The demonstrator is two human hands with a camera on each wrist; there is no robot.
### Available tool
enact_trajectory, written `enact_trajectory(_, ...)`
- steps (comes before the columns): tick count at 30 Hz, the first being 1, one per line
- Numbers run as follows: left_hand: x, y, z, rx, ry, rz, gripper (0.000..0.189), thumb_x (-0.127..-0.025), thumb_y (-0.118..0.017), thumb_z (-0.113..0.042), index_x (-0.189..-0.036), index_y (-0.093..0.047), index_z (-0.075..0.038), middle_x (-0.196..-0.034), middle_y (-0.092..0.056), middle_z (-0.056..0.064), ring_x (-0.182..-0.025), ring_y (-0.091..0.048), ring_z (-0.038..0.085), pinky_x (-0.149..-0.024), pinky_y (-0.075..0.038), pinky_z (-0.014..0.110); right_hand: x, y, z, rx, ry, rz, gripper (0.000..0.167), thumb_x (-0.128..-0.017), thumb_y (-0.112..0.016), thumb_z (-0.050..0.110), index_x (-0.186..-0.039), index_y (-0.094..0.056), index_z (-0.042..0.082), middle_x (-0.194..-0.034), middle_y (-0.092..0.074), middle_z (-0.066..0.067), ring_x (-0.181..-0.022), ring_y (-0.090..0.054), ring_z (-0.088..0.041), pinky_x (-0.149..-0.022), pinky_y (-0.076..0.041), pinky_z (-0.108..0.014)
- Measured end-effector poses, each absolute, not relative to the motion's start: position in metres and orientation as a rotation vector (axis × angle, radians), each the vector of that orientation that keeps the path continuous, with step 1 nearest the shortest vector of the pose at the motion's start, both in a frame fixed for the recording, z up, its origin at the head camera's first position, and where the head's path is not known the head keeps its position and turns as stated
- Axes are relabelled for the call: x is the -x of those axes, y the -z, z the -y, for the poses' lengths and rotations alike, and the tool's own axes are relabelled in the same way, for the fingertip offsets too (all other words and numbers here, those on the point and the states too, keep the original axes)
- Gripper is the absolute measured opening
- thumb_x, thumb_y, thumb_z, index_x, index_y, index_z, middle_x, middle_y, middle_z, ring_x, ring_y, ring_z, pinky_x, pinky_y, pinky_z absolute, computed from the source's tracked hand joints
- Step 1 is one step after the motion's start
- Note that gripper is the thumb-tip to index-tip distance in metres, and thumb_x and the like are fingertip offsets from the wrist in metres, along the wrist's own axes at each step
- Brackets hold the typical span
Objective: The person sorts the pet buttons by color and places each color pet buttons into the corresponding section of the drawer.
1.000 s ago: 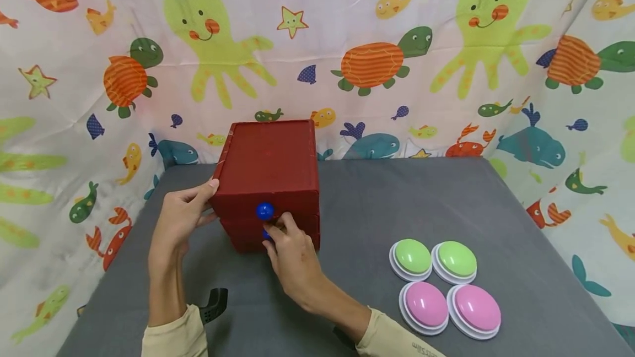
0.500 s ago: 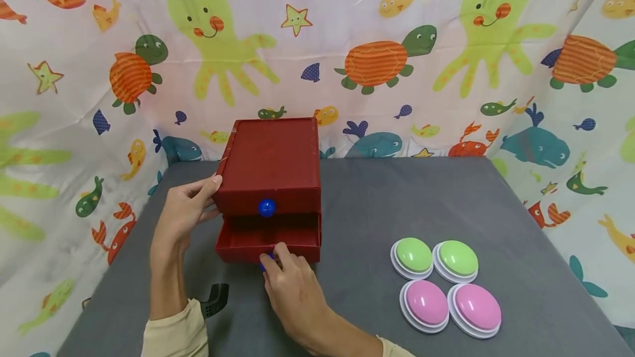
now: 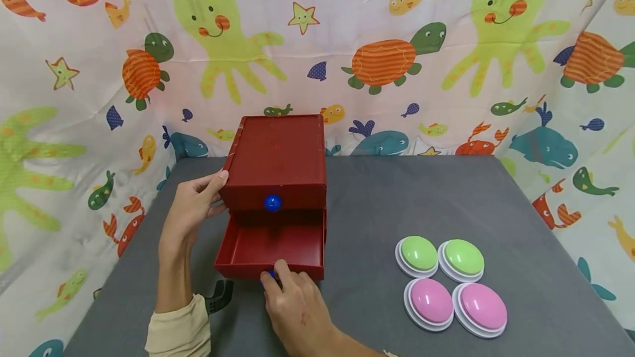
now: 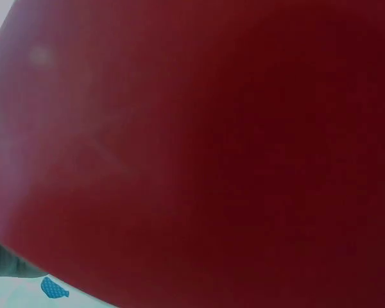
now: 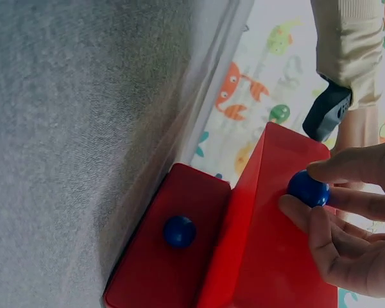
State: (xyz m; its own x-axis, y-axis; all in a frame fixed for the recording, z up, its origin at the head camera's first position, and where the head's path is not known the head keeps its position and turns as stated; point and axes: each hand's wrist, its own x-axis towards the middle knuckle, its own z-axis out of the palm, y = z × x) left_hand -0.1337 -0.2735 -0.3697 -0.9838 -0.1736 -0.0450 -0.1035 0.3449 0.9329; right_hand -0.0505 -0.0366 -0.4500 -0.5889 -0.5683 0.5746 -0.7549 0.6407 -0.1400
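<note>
A dark red two-drawer box (image 3: pixel 278 150) stands on the grey table, its lower drawer (image 3: pixel 278 247) pulled out and bare inside where visible. My right hand (image 3: pixel 300 307) pinches the lower drawer's blue round knob (image 5: pixel 308 188) between thumb and fingers. The upper drawer is closed, with its own blue knob (image 3: pixel 273 203) untouched. At the box's left front corner, my left hand (image 3: pixel 193 203) rests its thumb on the edge and its fingers against the side wall. Red surface (image 4: pixel 212 154) fills nearly the whole left wrist view, which hides the left fingers there.
To the right on the grey table (image 3: pixel 367 203) sit two green push buttons (image 3: pixel 419 253) (image 3: pixel 463 257) in front of the curtain, with two pink ones (image 3: pixel 431 300) (image 3: pixel 480 306) nearer. A sea-animal curtain (image 3: pixel 307 92) hangs behind and along both sides.
The lower drawer has slid out toward me from closed, drawn by my right hand on its knob. My left hand has stayed at the box's left front corner.
</note>
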Motion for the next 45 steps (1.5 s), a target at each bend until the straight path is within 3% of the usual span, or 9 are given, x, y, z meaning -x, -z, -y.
enact_trajectory(9, 0.136, 0.37, 0.275, -0.263, 1.74, 2.518, 0.074, -0.104, -0.054, -0.058, -0.159, -0.044, -0.008, -0.159, -0.05, 0.021, -0.139, -0.058, 0.043, -0.101, -0.053, 0.047, 0.051, 0.449, 0.036, -1.036, -0.489, 2.363, 0.023, -0.087, -0.086, 0.019, -0.108, -0.08, 0.012, -0.089, -0.063, -0.001, -0.058, -0.055, -0.008, -0.063, -0.057, -0.018)
enact_trajectory(16, 0.137, 0.373, 0.274, -0.276, 1.74, 2.517, 0.074, -0.104, -0.054, -0.057, -0.159, -0.044, -0.009, -0.16, -0.049, 0.02, -0.139, -0.058, 0.043, -0.103, -0.053, 0.049, 0.048, 0.436, 0.017, -1.016, -0.486, 2.336, 0.04, -0.082, -0.09, 0.037, -0.115, -0.078, 0.017, -0.09, -0.069, 0.002, -0.063, -0.06, -0.005, -0.064, -0.057, -0.016)
enact_trajectory(20, 0.138, 0.375, 0.272, -0.279, 1.729, 2.519, 0.071, -0.105, -0.054, -0.056, -0.158, -0.046, -0.01, -0.159, -0.051, 0.02, -0.138, -0.06, 0.042, -0.103, -0.054, 0.049, 0.055, 0.423, -0.014, -0.911, -0.578, 2.269, 0.038, -0.082, -0.089, 0.034, -0.113, -0.079, 0.015, -0.091, -0.07, 0.001, -0.063, -0.06, -0.006, -0.059, -0.055, -0.017)
enact_trajectory(25, 0.141, 0.374, 0.272, -0.257, 1.711, 2.501, 0.067, -0.105, -0.054, -0.053, -0.156, -0.049, -0.01, -0.154, -0.056, 0.021, -0.135, -0.062, 0.043, -0.101, -0.055, 0.052, 0.083, 0.409, -0.064, -0.698, -0.543, 2.336, 0.033, -0.083, -0.088, 0.025, -0.11, -0.079, 0.008, -0.093, -0.071, -0.006, -0.063, -0.062, -0.014, -0.055, -0.055, -0.025)
enact_trajectory(30, 0.141, 0.374, 0.274, -0.279, 1.716, 2.495, 0.067, -0.106, -0.054, -0.052, -0.156, -0.048, -0.01, -0.156, -0.054, 0.02, -0.134, -0.063, 0.043, -0.1, -0.056, 0.049, 0.123, 0.407, -0.119, -0.622, -0.435, 2.702, 0.031, -0.087, -0.085, 0.019, -0.113, -0.077, 0.004, -0.102, -0.069, -0.013, -0.081, -0.067, -0.025, -0.069, -0.061, -0.041)
enact_trajectory(34, 0.14, 0.374, 0.273, -0.279, 1.723, 2.495, 0.066, -0.106, -0.053, -0.052, -0.156, -0.048, -0.01, -0.158, -0.053, 0.018, -0.134, -0.063, 0.043, -0.099, -0.056, 0.048, 0.153, 0.42, -0.154, -0.641, -0.419, 2.959, 0.041, -0.084, -0.088, 0.018, -0.119, -0.074, 0.004, -0.111, -0.069, -0.018, -0.093, -0.067, -0.032, -0.079, -0.061, -0.051)
enact_trajectory(37, 0.138, 0.374, 0.274, -0.283, 1.714, 2.492, 0.066, -0.106, -0.052, -0.052, -0.157, -0.048, -0.01, -0.158, -0.052, 0.019, -0.135, -0.062, 0.043, -0.1, -0.056, 0.049, 0.168, 0.434, -0.168, -0.671, -0.428, 3.072, 0.054, -0.08, -0.091, 0.023, -0.127, -0.071, 0.005, -0.116, -0.066, -0.021, -0.098, -0.066, -0.036, -0.078, -0.059, -0.056)
enact_trajectory(41, 0.136, 0.374, 0.274, -0.287, 1.717, 2.501, 0.065, -0.107, -0.051, -0.051, -0.157, -0.047, -0.011, -0.159, -0.051, 0.019, -0.137, -0.06, 0.044, -0.1, -0.055, 0.049, 0.173, 0.448, -0.174, -0.676, -0.454, 3.209, 0.068, -0.074, -0.095, 0.028, -0.133, -0.068, 0.007, -0.114, -0.064, -0.02, -0.097, -0.065, -0.034, -0.075, -0.06, -0.052)
enact_trajectory(45, 0.138, 0.373, 0.273, -0.28, 1.722, 2.498, 0.066, -0.106, -0.051, -0.053, -0.157, -0.047, -0.012, -0.16, -0.05, 0.018, -0.138, -0.059, 0.044, -0.1, -0.055, 0.049, 0.171, 0.452, -0.175, -0.671, -0.459, 3.251, 0.07, -0.069, -0.097, 0.025, -0.13, -0.068, 0.006, -0.108, -0.063, -0.018, -0.091, -0.064, -0.029, -0.074, -0.06, -0.045)
